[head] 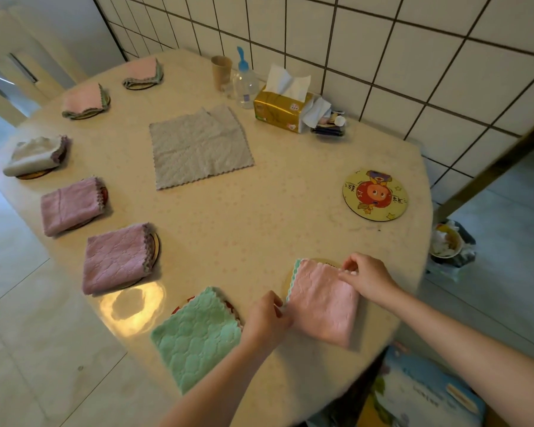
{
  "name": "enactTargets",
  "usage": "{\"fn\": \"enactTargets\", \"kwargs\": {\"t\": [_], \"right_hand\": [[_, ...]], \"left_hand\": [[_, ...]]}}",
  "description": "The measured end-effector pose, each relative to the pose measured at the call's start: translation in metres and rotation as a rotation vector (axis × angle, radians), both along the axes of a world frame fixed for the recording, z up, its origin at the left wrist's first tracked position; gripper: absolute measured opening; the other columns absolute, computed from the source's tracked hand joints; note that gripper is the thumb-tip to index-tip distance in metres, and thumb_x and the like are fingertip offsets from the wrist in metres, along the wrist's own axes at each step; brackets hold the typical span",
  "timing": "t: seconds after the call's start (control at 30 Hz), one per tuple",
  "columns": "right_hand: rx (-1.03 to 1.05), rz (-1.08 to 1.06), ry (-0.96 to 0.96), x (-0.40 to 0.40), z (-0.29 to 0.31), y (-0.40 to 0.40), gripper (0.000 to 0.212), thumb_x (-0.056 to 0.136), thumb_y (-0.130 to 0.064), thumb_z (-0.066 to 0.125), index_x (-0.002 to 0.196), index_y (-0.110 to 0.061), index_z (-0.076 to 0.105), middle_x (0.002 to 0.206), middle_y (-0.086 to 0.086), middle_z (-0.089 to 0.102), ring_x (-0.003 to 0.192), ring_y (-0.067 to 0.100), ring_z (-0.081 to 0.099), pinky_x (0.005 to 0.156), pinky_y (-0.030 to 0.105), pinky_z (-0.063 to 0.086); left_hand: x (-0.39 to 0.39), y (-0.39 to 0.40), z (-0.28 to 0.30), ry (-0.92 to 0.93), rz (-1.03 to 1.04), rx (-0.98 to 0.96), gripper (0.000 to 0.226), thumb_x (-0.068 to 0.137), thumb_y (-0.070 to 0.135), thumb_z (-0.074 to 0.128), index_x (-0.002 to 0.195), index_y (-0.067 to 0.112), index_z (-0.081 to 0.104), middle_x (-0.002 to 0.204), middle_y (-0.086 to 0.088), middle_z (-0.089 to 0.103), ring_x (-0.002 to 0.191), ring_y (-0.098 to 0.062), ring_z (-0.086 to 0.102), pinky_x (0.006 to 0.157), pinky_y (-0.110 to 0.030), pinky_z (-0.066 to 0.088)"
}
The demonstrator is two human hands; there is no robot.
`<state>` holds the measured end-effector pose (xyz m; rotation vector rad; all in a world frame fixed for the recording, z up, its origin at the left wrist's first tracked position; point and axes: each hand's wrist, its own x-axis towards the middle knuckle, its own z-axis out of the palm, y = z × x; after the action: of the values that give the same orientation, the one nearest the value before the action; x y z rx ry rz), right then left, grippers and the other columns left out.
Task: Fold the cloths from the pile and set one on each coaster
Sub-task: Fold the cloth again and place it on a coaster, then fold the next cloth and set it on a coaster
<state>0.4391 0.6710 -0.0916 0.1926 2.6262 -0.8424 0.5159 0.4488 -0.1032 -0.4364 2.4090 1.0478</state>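
Observation:
A folded pink cloth (322, 298) lies on a coaster (316, 261) at the near edge of the table. My left hand (267, 317) pinches its left edge and my right hand (366, 277) pinches its upper right corner. Left of it a folded green cloth (198, 334) covers another coaster. Several more folded cloths, among them a purple one (114, 257) and a mauve one (70, 204), sit on coasters along the left side. A grey cloth (199, 146) lies flat mid-table. One bare cartoon coaster (375, 195) sits at the right.
A tissue box (279, 110), a clear bottle (245, 84) and a brown cup (221, 72) stand at the back by the tiled wall. A waste bin (447, 243) sits on the floor right of the table. A chair stands at the far left.

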Motion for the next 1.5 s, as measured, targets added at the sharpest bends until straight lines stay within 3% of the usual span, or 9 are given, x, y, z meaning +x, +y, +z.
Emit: {"fn": "enactTargets", "kwargs": {"t": [0.23, 0.57, 0.8, 0.93, 1.03, 1.1, 1.2, 1.37, 1.5], "right_hand": [[0.132, 0.114, 0.052, -0.028, 0.018, -0.015, 0.011, 0.086, -0.014, 0.057, 0.097, -0.017, 0.060, 0.098, -0.001, 0.061, 0.087, 0.014, 0.057, 0.073, 0.027, 0.050], [0.100, 0.272, 0.155, -0.135, 0.046, -0.112, 0.020, 0.089, -0.011, 0.050, 0.106, -0.014, 0.061, 0.109, 0.001, 0.063, 0.099, 0.018, 0.058, 0.086, 0.035, 0.051], [0.273, 0.471, 0.212, -0.216, 0.034, -0.192, 0.040, 0.088, 0.003, 0.037, 0.122, -0.012, 0.051, 0.123, 0.006, 0.052, 0.110, 0.024, 0.050, 0.087, 0.041, 0.048], [0.480, 0.672, 0.276, -0.248, 0.024, -0.215, 0.049, 0.081, 0.012, 0.045, 0.126, -0.008, 0.044, 0.125, 0.011, 0.049, 0.111, 0.027, 0.047, 0.082, 0.038, 0.049], [0.545, 0.779, 0.316, -0.268, 0.011, -0.225, 0.060, 0.081, 0.012, 0.048, 0.137, -0.002, 0.034, 0.137, 0.015, 0.042, 0.124, 0.029, 0.041, 0.094, 0.038, 0.046], [0.565, 0.840, 0.344, -0.276, 0.002, -0.230, 0.065, 0.083, 0.012, 0.048, 0.143, 0.001, 0.024, 0.146, 0.018, 0.032, 0.134, 0.031, 0.033, 0.104, 0.039, 0.040], [0.594, 0.893, 0.372, -0.283, -0.007, -0.233, 0.069, 0.083, 0.009, 0.052, 0.144, 0.003, 0.021, 0.146, 0.019, 0.031, 0.135, 0.033, 0.032, 0.106, 0.038, 0.039], [0.627, 0.865, 0.494, -0.293, -0.018, -0.242, 0.051, 0.064, 0.011, 0.071, 0.112, 0.004, 0.057, 0.105, 0.018, 0.061, 0.092, 0.032, 0.060, 0.067, 0.036, 0.055], [0.599, 0.798, 0.474, -0.302, -0.013, -0.254, 0.041, 0.072, 0.010, 0.063, 0.111, 0.001, 0.056, 0.106, 0.016, 0.060, 0.091, 0.031, 0.057, 0.063, 0.035, 0.050]], "left_hand": [[-0.019, -0.014, 0.011, 0.061, -0.264, -0.141, 0.037, 0.080, 0.021, 0.064, 0.115, 0.015, 0.052, 0.112, -0.002, 0.057, 0.097, -0.023, 0.057, 0.074, -0.031, 0.049], [-0.147, -0.143, 0.042, 0.236, -0.319, -0.337, 0.029, 0.085, 0.013, 0.058, 0.114, 0.013, 0.058, 0.113, -0.006, 0.058, 0.101, -0.025, 0.056, 0.080, -0.032, 0.046], [-0.236, -0.242, 0.030, 0.278, -0.348, -0.583, 0.039, 0.088, 0.009, 0.052, 0.126, 0.016, 0.052, 0.130, -0.004, 0.051, 0.121, -0.026, 0.043, 0.091, -0.038, 0.044], [-0.267, -0.272, 0.016, 0.330, -0.412, -0.639, 0.055, 0.088, 0.003, 0.044, 0.141, 0.016, 0.039, 0.149, -0.003, 0.036, 0.139, -0.024, 0.028, 0.103, -0.038, 0.037], [-0.282, -0.289, 0.001, 0.329, -0.476, -0.674, 0.062, 0.089, 0.003, 0.044, 0.148, 0.012, 0.028, 0.156, -0.005, 0.024, 0.144, -0.025, 0.020, 0.109, -0.038, 0.031], [-0.287, -0.299, -0.008, 0.377, -0.537, -0.703, 0.063, 0.085, 0.005, 0.056, 0.144, 0.007, 0.035, 0.152, -0.009, 0.033, 0.140, -0.028, 0.030, 0.106, -0.039, 0.037], [-0.292, -0.306, -0.016, 0.468, -0.622, -0.739, 0.064, 0.066, 0.004, 0.079, 0.126, 0.000, 0.057, 0.131, -0.016, 0.057, 0.118, -0.034, 0.056, 0.087, -0.041, 0.053], [-0.303, -0.305, -0.016, 0.633, -0.665, -0.790, 0.047, 0.054, -0.003, 0.082, 0.099, 0.001, 0.067, 0.103, -0.014, 0.068, 0.084, -0.033, 0.067, 0.064, -0.037, 0.057], [-0.311, -0.303, -0.013, 0.610, -0.618, -0.822, 0.034, 0.057, -0.004, 0.078, 0.085, 0.008, 0.063, 0.083, -0.007, 0.063, 0.069, -0.030, 0.061, 0.049, -0.032, 0.048]]}}
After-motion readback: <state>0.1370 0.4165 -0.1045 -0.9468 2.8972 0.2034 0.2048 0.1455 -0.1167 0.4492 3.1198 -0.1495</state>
